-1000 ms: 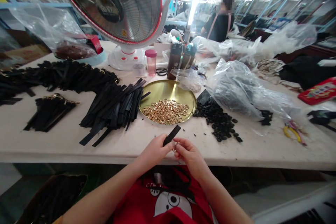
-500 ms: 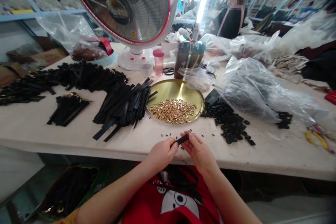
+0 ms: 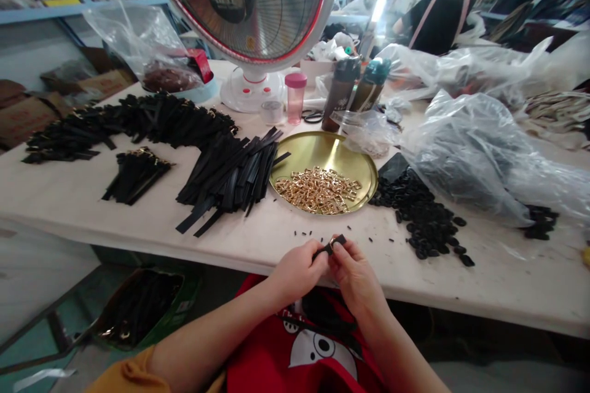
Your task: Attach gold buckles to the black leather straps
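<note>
Just over the table's front edge, my left hand [image 3: 302, 267] grips a black strap [image 3: 321, 252]. My right hand [image 3: 350, 261] is closed at the strap's far end, where a small gold buckle [image 3: 332, 243] sits around it and a short black end sticks out past the buckle. Beyond my hands a round gold tray [image 3: 325, 142] holds a heap of gold buckles [image 3: 318, 190]. Left of the tray lies a pile of loose black straps [image 3: 230, 178]. To its right spreads a heap of small black loops [image 3: 426, 224].
Straps with gold fittings lie in a small bunch [image 3: 136, 175] and a long row [image 3: 133, 116] at left. A fan heater [image 3: 251, 83], a pink cup [image 3: 295, 98] and dark bottles [image 3: 340, 95] stand behind. Plastic bags [image 3: 479, 153] cover the right. A bin [image 3: 142, 307] sits below.
The black strap's end now pokes out through the gold buckle, and my right fingers have shifted onto it. My view has turned left, so the table's things appear further right.
</note>
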{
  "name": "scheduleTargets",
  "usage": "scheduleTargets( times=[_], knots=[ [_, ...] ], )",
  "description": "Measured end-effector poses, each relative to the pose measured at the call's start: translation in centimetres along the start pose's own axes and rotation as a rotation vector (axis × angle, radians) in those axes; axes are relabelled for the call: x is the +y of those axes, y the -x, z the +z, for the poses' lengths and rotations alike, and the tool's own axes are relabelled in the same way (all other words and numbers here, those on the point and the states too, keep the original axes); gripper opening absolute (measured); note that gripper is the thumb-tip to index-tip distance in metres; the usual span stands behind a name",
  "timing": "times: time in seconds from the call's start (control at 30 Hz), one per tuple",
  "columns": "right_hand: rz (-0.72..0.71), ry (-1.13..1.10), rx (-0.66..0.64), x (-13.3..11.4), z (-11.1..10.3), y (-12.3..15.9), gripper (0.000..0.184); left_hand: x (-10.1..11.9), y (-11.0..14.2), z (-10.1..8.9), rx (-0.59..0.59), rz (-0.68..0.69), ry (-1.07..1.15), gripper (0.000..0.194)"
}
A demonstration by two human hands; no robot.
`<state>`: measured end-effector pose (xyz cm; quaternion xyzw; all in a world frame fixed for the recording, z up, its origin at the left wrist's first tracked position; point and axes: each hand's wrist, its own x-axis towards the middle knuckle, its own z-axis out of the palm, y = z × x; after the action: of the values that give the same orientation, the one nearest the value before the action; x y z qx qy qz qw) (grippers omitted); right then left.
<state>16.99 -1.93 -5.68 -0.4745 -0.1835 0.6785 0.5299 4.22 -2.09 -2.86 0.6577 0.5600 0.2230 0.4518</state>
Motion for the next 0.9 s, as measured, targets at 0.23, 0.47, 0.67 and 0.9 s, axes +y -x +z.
scheduleTargets(
  times=[0.23,0.47,0.67,0.9],
  knots=[
    [-0.111,0.335,-0.072,1.1,-0.5,1.0,0.020,-0.5,0.0,0.1,-0.041,-0.009,0.191,0.017],
    [-0.018,0.146,-0.031,0.3,-0.4,0.9,0.023,-0.5,0.1,-0.2,-0.194,-0.104,0.394,0.017],
    [0.029,0.050,-0.039,0.4,-0.1,0.8,0.022,-0.1,0.5,0.0,-0.139,-0.140,0.423,0.013],
    [-0.032,0.357,-0.129,-0.4,-1.0,1.5,0.023,0.1,1.2,-0.1,-0.124,-0.126,0.395,0.015]
  ],
)
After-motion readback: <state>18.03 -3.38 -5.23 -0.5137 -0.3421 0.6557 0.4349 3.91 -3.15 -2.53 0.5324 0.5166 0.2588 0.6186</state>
